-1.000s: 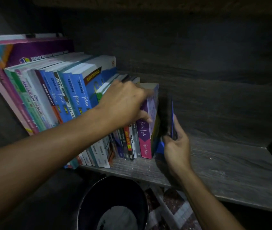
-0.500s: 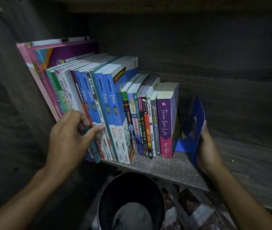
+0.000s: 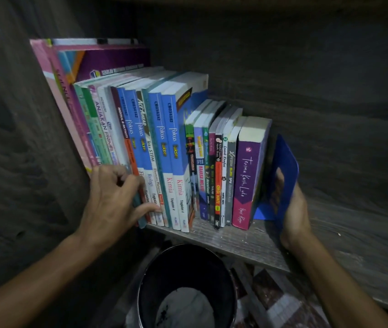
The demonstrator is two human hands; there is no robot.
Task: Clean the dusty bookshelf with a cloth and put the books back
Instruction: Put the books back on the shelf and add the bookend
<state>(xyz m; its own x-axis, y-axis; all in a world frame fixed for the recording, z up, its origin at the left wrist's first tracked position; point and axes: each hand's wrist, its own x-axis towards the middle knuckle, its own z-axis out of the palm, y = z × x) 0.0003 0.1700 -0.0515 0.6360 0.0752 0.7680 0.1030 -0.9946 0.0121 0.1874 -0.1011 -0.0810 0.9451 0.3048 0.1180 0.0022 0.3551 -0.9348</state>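
A row of books (image 3: 164, 147) stands on the grey wooden shelf (image 3: 344, 237), leaning left against the side wall. Tall blue and pink textbooks are on the left, smaller paperbacks on the right, ending with a purple book (image 3: 247, 181). My left hand (image 3: 115, 200) rests its fingertips against the lower spines of the tall books at the shelf's front edge. My right hand (image 3: 295, 216) grips a blue metal bookend (image 3: 285, 171), which stands upright just right of the purple book. No cloth held in either hand.
A dark round bucket (image 3: 188, 287) with something pale inside sits on the floor below the shelf edge. The shelf's dark side wall (image 3: 22, 138) is at left. Bare shelf board stretches to the right of the bookend. Patterned flooring (image 3: 278, 304) shows below.
My left hand dropped from the tops of the small books to the lower spines of the tall ones. The bookend in my right hand moved to stand beside the purple book.
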